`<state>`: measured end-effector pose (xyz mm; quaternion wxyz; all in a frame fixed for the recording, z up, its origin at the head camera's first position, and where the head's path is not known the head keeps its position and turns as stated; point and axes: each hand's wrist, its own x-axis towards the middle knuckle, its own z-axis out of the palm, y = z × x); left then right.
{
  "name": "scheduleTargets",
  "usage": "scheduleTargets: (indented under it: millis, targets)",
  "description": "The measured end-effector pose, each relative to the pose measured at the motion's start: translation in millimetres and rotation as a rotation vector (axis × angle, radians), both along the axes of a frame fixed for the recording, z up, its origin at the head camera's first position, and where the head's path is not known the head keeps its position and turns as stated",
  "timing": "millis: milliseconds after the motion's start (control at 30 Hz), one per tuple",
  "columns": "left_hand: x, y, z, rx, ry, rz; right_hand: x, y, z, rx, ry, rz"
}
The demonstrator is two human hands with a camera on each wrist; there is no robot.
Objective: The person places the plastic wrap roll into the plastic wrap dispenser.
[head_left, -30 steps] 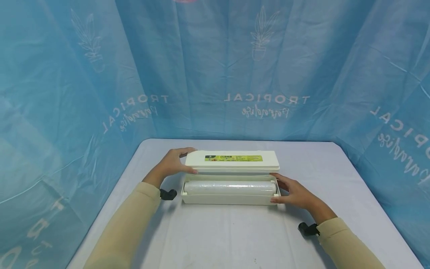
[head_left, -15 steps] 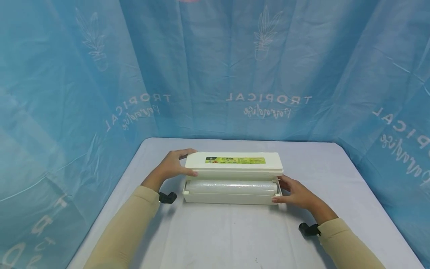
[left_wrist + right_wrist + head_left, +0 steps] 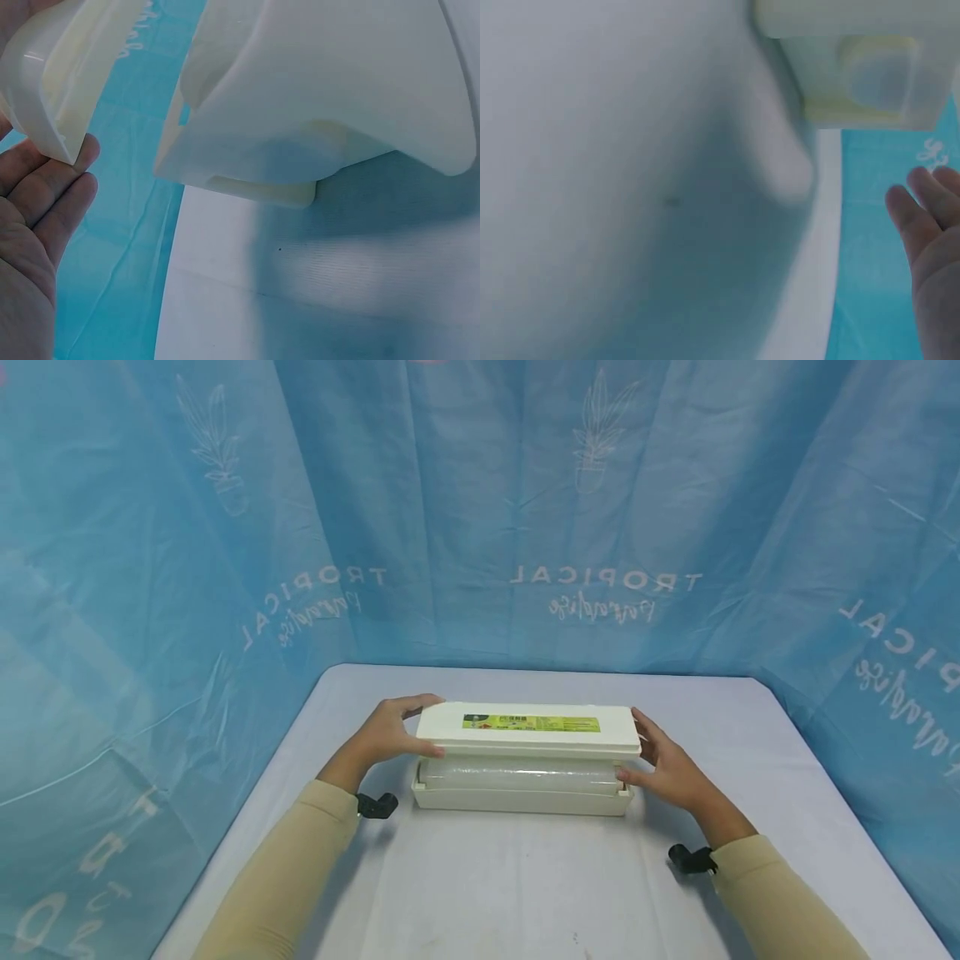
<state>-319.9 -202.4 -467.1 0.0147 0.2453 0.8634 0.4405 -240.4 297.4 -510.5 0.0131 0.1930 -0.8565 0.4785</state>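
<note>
My left hand (image 3: 377, 737) grips the left end of a white plastic lid (image 3: 525, 745) with a yellow-green label. In the left wrist view the fingers curl under the lid's hollow end (image 3: 52, 82), apart from the box. Below and in front of the lid stands the white box base (image 3: 517, 802) of a cling film dispenser. A roll of cling film (image 3: 517, 774) lies in it, partly covered by the lid. My right hand (image 3: 670, 768) is at the right end, fingertips by the lid's edge and thumb low near the base's corner. In the right wrist view its fingers look nearly straight.
A white cloth covers the table (image 3: 525, 885). Blue printed curtains (image 3: 480, 527) hang behind it and along both sides. A dark wrist camera mount (image 3: 377, 806) sits at the left cuff, and another mount (image 3: 692, 860) at the right.
The lid has come down and toward me, now overlapping the roll's back part. My right hand has left the base's right end and risen to the lid's right end.
</note>
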Motion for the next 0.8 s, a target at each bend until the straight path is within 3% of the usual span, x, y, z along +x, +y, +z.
scheduleTargets:
  millis: [200,800]
  targets:
    - [3.6,-1,-2.6,-0.005,0.009,0.001,-4.2,-3,14.8,0.011,0.036,-0.040]
    - [13.8,-1,-11.0,0.004,0.024,0.009,-4.1,-12,25.4,0.213,0.111,-0.018]
